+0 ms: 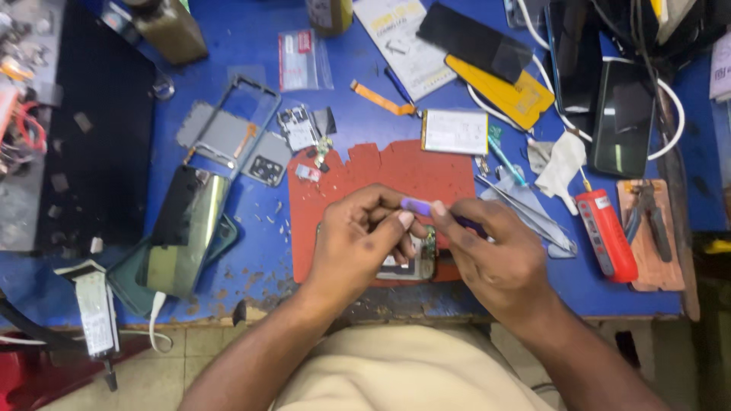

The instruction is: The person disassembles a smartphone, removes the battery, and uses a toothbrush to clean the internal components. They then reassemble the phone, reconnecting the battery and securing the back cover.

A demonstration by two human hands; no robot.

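Both hands meet over a red rubber mat (396, 171) on a blue workbench. My right hand (495, 255) pinches a slim tool with a purple handle (417, 205) between thumb and fingers. My left hand (358, 243) curls beside it, its fingertips touching the tool's purple end and resting on a small phone circuit board (415, 262) that lies on the mat under both hands. The tool's tip is hidden by the fingers.
A phone battery (454, 131), tweezers (521, 209), a red screwdriver-like tool (607, 234), pliers on a wooden block (649, 221), a phone frame (228, 125), a phone back cover (186, 232), a black mat (103, 129), phones and white cables (624, 114) lie around.
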